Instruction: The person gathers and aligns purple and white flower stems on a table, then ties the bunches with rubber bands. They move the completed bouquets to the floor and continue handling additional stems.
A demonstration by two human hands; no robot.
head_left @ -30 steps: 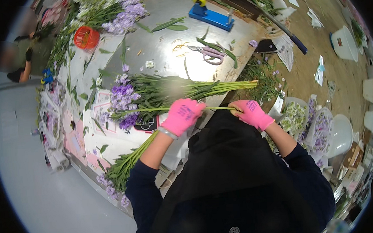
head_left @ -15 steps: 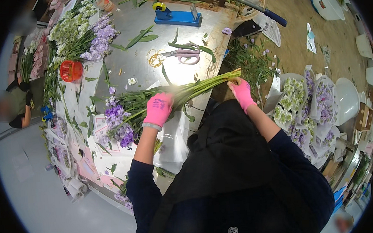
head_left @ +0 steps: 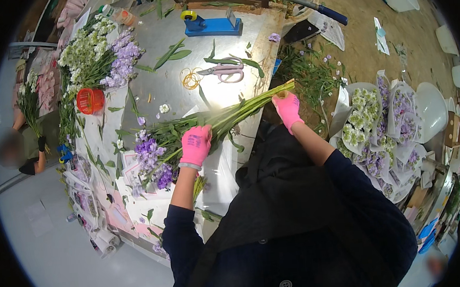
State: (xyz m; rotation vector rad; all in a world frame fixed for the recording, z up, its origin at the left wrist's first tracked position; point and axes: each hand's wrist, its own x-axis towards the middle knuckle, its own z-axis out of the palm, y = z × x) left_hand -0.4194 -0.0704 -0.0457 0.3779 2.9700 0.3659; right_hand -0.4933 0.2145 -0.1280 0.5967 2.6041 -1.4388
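A bunch of purple stock flowers [head_left: 150, 154] lies across my front, blooms to the left and long green stems [head_left: 238, 109] slanting up to the right. My left hand [head_left: 196, 144], in a pink glove, is closed round the stems just behind the blooms. My right hand [head_left: 288, 109], gloved the same, grips the bunch near its cut ends, which reach past the table edge. Beyond the stems lie pink-handled shears [head_left: 228, 71] and a loose coil of yellow rubber bands [head_left: 190, 78]. White paper sheets [head_left: 216, 170] lie under the bunch.
A blue tape dispenser [head_left: 212, 26] and a long-handled cutter [head_left: 306, 4] stand at the table's far side. White and lilac flowers [head_left: 122, 58] are heaped left, by a red basket [head_left: 90, 101]. Wrapped bouquets [head_left: 362, 117] stand right. A co-worker's gloved hand [head_left: 42, 143] holds flowers far left.
My right hand has moved slightly left and up against the stem ends. The left hand stays on the bunch, a little lower in view. The co-worker's flowers have shifted.
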